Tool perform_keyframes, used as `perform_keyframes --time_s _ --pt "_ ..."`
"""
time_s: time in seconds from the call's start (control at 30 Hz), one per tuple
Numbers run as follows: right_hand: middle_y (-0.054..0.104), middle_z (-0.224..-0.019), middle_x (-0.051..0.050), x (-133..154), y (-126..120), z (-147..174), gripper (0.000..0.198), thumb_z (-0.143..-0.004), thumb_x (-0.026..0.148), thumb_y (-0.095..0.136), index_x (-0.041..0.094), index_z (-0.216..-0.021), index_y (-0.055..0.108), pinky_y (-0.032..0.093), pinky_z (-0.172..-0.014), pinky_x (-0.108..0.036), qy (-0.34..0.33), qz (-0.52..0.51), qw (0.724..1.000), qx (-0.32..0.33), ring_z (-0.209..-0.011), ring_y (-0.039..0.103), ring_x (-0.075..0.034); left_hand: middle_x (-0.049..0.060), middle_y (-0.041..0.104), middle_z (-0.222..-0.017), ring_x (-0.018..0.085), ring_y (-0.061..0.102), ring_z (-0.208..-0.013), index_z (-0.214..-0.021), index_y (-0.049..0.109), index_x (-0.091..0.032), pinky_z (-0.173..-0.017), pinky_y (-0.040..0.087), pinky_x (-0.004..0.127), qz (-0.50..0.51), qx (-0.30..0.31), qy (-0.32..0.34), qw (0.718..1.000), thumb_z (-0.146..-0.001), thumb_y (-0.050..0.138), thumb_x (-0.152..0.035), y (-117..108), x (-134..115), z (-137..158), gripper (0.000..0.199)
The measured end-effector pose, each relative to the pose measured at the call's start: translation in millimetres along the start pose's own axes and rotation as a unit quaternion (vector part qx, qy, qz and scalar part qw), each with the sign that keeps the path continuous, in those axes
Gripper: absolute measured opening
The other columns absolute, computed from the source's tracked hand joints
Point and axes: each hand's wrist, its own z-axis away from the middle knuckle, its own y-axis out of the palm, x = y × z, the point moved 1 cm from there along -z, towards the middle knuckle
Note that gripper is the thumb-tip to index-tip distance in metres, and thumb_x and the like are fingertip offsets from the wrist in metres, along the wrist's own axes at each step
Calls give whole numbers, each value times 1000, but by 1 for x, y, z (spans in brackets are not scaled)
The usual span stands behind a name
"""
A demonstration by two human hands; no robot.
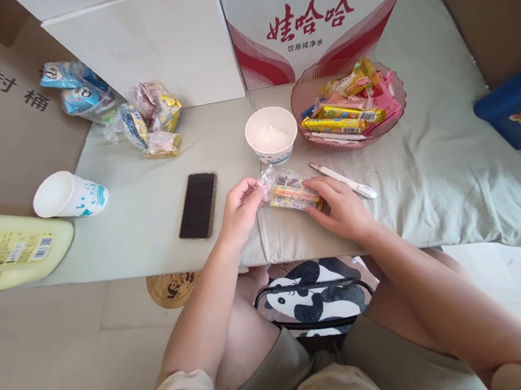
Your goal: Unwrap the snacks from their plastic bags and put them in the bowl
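A clear plastic bag (294, 195) with small yellow-and-red wrapped snacks inside lies at the front of the cloth-covered table. My left hand (241, 205) pinches the crumpled plastic at its left end between thumb and fingers. My right hand (338, 204) grips the bag's right side, fingertips on top and thumb at the near edge. Just behind the bag stands a paper bowl (272, 134) with something white in it. A white utility knife (345, 179) rests beside my right hand, its handle end toward the right.
A pink ribbed bowl (349, 106) of wrapped snacks stands behind the knife. Left lie a phone (198, 206), a tipped paper cup (71, 194), filled plastic bags (149, 117) and a yellow jug (12, 247). White cartons (140, 51) line the back; a blue container (517, 103) is at right.
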Motion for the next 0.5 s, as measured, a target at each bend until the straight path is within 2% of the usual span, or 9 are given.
perform_keyframes --time_s 0.13,0.2,0.37,0.43,0.5 --pt "66 -87 -8 0 1 -2 31 -95 24 53 22 -122 69 55 -83 -42 26 10 1000 -11 -88 65 -26 1 66 -85 13 63 -73 -91 61 -21 -60 55 22 -39 -39 34 998 -81 69 -30 2 2 -4 16" --pt "65 -89 -8 -1 0 -3 33 -95 22 51 23 -123 70 55 -80 -40 37 4 999 -11 -85 65 -25 1 66 -83 13 62 -69 -90 60 -21 -53 52 20 -50 -73 44 995 -80 66 -24 -2 3 -8 12" --pt "67 -120 -13 -4 -2 -3 44 -90 17 53 23 -132 65 56 -84 -41 34 1 999 -24 -103 67 -27 -3 62 -69 10 54 -52 -87 59 -22 -41 39 18 -57 -148 23 987 -73 57 -11 -17 4 -16 18" --pt "70 -113 -12 -4 -3 -3 45 -87 15 53 23 -129 66 55 -85 -42 26 3 999 -31 -100 67 -28 -5 56 -58 10 50 -46 -83 58 -22 -41 35 18 -62 -160 15 985 -69 54 -8 -21 3 -17 20" --pt "72 -98 -8 -3 -4 -4 36 -88 14 53 24 -118 70 54 -83 -42 20 -5 999 -37 -90 67 -26 -7 48 -50 10 48 -43 -77 56 -21 -41 34 19 -70 -171 13 983 -67 51 -7 -24 3 -17 19"
